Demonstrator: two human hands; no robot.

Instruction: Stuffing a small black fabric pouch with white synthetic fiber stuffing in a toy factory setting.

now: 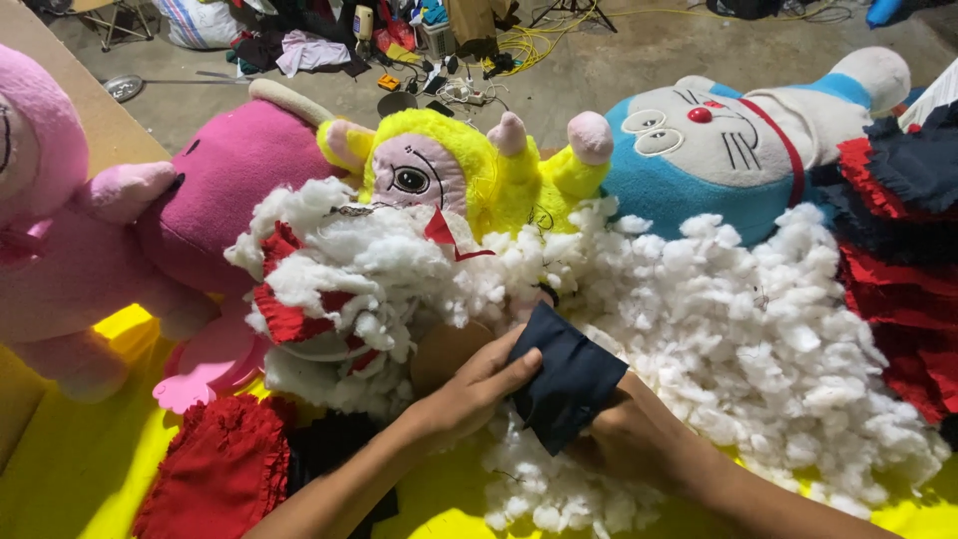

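A dark navy fabric piece (pixel 567 377) lies over a heap of white stuffing (pixel 718 329). My left hand (pixel 469 391) grips its left edge with the fingers curled over it. My right hand (pixel 621 437) is partly hidden under the same fabric and appears to hold it from beneath. Just left of my left hand a tan rounded toy part (pixel 444 349) shows, and beyond it a red and white toy piece (pixel 299 319) lies half buried in stuffing.
A yellow plush doll (pixel 449 165), a blue and white cat plush (pixel 718 140) and pink plush toys (pixel 90 240) ring the heap. Red ruffled fabric (pixel 215 469) sits at the lower left, red and dark ruffles (pixel 898 260) at right. Clutter and cables (pixel 459 60) cover the floor behind.
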